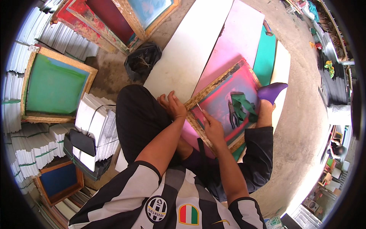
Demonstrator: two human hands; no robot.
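A wooden-framed printing screen with pink-stained blue-grey mesh lies across my lap and the boards. My left hand rests by its left corner, wrist against the wood, fingers apart and holding nothing I can see. My right hand is closed on a thin, pale metal tool, its handle hidden in my fingers. The tool's tip points at the frame's inner edge near that same corner. On the mesh, right of my right hand, lie dark-handled pliers and a crumpled green cloth strip.
Long white, pink and green boards lie beneath the screen. A black plastic bag sits at the left. More framed screens lean around tied paper stacks. My purple-socked foot lies beside the screen's right corner.
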